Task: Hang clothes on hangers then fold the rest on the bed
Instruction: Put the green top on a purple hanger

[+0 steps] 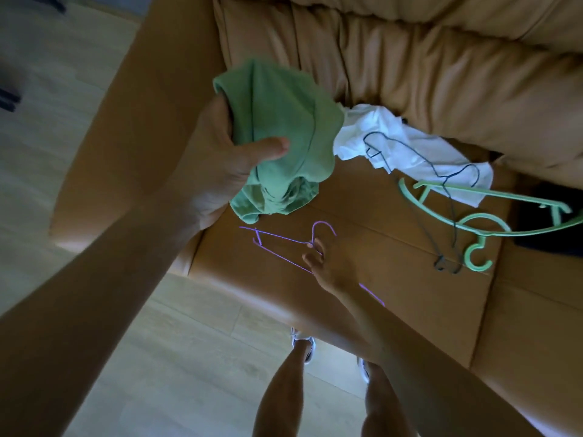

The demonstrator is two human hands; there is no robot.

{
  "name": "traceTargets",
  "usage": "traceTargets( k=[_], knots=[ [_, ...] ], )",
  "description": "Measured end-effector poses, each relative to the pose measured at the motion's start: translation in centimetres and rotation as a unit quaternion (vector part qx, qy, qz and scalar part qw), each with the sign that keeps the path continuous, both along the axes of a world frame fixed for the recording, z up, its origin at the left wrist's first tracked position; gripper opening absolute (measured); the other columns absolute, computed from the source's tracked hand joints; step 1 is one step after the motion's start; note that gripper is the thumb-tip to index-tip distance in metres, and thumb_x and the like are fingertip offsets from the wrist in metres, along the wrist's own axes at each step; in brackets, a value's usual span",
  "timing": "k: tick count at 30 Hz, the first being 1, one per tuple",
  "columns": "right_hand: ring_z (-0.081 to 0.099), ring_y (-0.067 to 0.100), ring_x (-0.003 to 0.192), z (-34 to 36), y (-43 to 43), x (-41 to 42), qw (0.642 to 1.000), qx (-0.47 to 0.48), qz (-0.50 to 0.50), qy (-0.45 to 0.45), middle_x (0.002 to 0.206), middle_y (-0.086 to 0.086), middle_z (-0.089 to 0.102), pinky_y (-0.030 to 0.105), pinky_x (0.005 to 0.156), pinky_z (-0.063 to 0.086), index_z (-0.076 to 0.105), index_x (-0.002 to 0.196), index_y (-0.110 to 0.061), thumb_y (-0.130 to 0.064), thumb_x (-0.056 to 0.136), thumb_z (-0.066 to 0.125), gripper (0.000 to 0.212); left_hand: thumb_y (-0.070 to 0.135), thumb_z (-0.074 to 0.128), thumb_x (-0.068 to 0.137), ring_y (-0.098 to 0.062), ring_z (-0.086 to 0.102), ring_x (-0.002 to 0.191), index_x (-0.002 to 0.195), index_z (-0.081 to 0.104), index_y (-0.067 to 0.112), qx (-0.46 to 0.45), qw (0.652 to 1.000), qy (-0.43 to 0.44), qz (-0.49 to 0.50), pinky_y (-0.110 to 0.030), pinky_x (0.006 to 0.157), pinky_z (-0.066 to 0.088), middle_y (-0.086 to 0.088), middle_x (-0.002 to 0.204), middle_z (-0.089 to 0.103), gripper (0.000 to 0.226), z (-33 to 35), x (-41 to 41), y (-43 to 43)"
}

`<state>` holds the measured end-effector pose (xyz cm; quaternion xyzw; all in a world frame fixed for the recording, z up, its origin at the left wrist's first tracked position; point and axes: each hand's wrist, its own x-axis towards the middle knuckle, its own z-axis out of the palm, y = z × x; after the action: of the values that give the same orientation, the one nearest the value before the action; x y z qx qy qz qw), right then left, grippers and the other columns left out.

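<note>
Shirt [284, 115] in left hand [214, 162] (hanger [277, 236]: right [328, 269]).

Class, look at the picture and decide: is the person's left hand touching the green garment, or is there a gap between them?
Touching. The head view shows the left hand gripping the green garment, with the thumb pressed across the bunched cloth.

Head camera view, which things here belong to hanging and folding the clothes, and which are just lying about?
For the job: green garment in the left hand; purple hanger pinched by the right hand; white garment; dark wire hanger; green plastic hangers.
Lying about: dark blurred things on the floor at left; dark item at the right edge, unclear what.
</note>
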<state>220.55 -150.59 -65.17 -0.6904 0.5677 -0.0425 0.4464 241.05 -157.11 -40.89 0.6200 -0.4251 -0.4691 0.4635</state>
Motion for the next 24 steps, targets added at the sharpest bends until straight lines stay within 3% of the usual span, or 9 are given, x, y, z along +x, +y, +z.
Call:
traceTargets(
  k=[2, 3, 6, 9, 12, 15, 20, 22, 24],
  knots=[
    [0.065, 0.018, 0.089, 2.9, 0.0, -1.4, 1.0, 0.004, -0.022, -0.006, 0.111, -0.009, 0.07, 0.028, 0.074, 0.043, 0.071, 0.1, -0.027, -0.043, 0.097, 0.06, 0.02, 0.026, 0.084, 0.066, -0.03, 0.062, 0.121, 0.119, 0.059, 0.026, 0.016, 1.0, 0.002, 0.007, -0.056, 0.102, 0.049, -0.013, 0.129, 0.064, 0.059, 2.0, -0.6, 0.5],
    [0.068, 0.018, 0.091, 5.0, 0.0, -2.4, 0.999, 0.002, -0.051, 0.005, 0.111, -0.009, 0.072, 0.029, 0.077, 0.047, 0.073, 0.108, -0.031, -0.048, 0.097, 0.059, 0.025, 0.019, 0.083, 0.068, -0.028, 0.063, 0.12, 0.123, 0.057, 0.025, 0.024, 1.0, 0.016, 0.009, -0.054, 0.1, 0.051, -0.011, 0.129, 0.064, 0.061, 2.8, -0.7, 0.7],
    [0.07, 0.031, 0.083, 10.4, 0.0, -6.6, 0.993, -0.048, -0.106, 0.037, 0.087, 0.005, 0.073, 0.035, 0.069, 0.048, 0.074, 0.104, -0.03, -0.054, 0.097, 0.052, 0.033, -0.002, 0.075, 0.076, -0.022, 0.066, 0.115, 0.131, 0.052, 0.018, 0.03, 0.998, 0.052, 0.021, -0.048, 0.095, 0.055, -0.006, 0.126, 0.067, 0.062, 7.4, -1.5, 1.1],
    [0.064, 0.032, 0.075, 17.6, -1.0, -11.1, 0.983, -0.123, -0.131, 0.039, 0.08, 0.003, 0.065, 0.032, 0.061, 0.04, 0.061, 0.085, -0.021, -0.045, 0.091, 0.04, 0.033, -0.008, 0.072, 0.082, -0.018, 0.068, 0.113, 0.133, 0.052, 0.017, 0.03, 0.999, 0.034, 0.017, -0.042, 0.094, 0.057, -0.002, 0.123, 0.069, 0.06, 12.6, -1.9, 0.9],
    [0.058, 0.029, 0.073, 26.6, -2.8, -14.5, 0.963, -0.196, -0.182, -0.017, 0.073, 0.0, 0.058, 0.038, 0.063, 0.044, 0.059, 0.082, -0.018, -0.034, 0.095, 0.051, 0.021, -0.002, 0.074, 0.083, -0.017, 0.066, 0.115, 0.14, 0.048, 0.015, 0.027, 0.999, 0.014, 0.015, -0.041, 0.095, 0.056, -0.002, 0.127, 0.067, 0.064, 18.1, -2.0, 0.3],
    [0.056, 0.024, 0.065, 35.5, -4.8, -16.9, 0.948, -0.223, -0.196, -0.114, 0.063, 0.003, 0.055, 0.046, 0.061, 0.047, 0.056, 0.074, -0.016, -0.041, 0.093, 0.047, 0.033, 0.002, 0.075, 0.083, -0.014, 0.067, 0.113, 0.135, 0.052, 0.018, 0.008, 1.0, 0.004, 0.011, -0.039, 0.095, 0.056, 0.001, 0.125, 0.068, 0.059, 23.7, -2.3, -0.2],
    [0.045, 0.01, 0.06, 47.7, -6.8, -18.7, 0.932, -0.209, -0.144, -0.259, 0.06, 0.012, 0.049, 0.035, 0.062, 0.038, 0.056, 0.066, -0.018, -0.023, 0.094, 0.051, 0.029, 0.003, 0.076, 0.078, -0.008, 0.07, 0.103, 0.136, 0.049, 0.011, -0.041, 0.999, 0.024, -0.016, -0.02, 0.076, 0.057, 0.007, 0.114, 0.071, 0.064, 32.0, -4.2, -0.5],
    [0.047, 0.01, 0.061, 50.8, -7.3, -19.3, 0.923, -0.21, -0.131, -0.295, 0.063, 0.015, 0.053, 0.033, 0.062, 0.039, 0.058, 0.065, -0.01, -0.013, 0.094, 0.053, 0.03, 0.006, 0.084, 0.07, -0.012, 0.071, 0.103, 0.135, 0.048, 0.009, -0.056, 0.997, 0.034, -0.029, -0.022, 0.076, 0.057, 0.007, 0.111, 0.072, 0.074, 34.9, -5.4, -0.4],
    [0.047, 0.01, 0.059, 53.1, -8.1, -19.8, 0.919, -0.218, -0.12, -0.304, 0.061, 0.008, 0.054, 0.028, 0.058, 0.039, 0.06, 0.064, -0.014, -0.014, 0.094, 0.052, 0.031, 0.014, 0.088, 0.065, -0.018, 0.07, 0.107, 0.136, 0.048, 0.009, -0.064, 0.996, 0.044, -0.043, -0.025, 0.077, 0.058, 0.002, 0.115, 0.071, 0.082, 37.4, -6.6, -0.2]
  ],
)
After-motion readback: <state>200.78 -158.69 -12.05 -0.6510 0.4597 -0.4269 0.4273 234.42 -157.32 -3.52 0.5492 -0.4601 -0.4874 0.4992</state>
